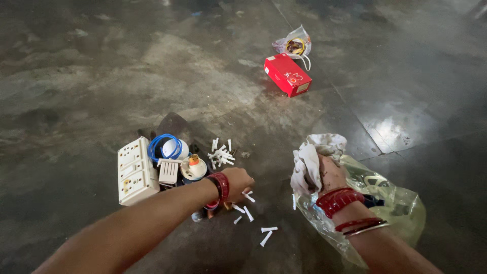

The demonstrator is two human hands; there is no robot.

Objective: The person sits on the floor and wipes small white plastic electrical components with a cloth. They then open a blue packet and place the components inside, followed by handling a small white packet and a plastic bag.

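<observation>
Here, right grip (328, 175) around white cloth (310, 161).

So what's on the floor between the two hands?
In the head view, only small white plastic plugs on dark floor lie between the left hand and the right hand, which grips a white cloth.

Bare forearms, no sleeves, left hand (237, 181) — red bangles, right hand (331, 175) — red and thin metal bangles
</observation>
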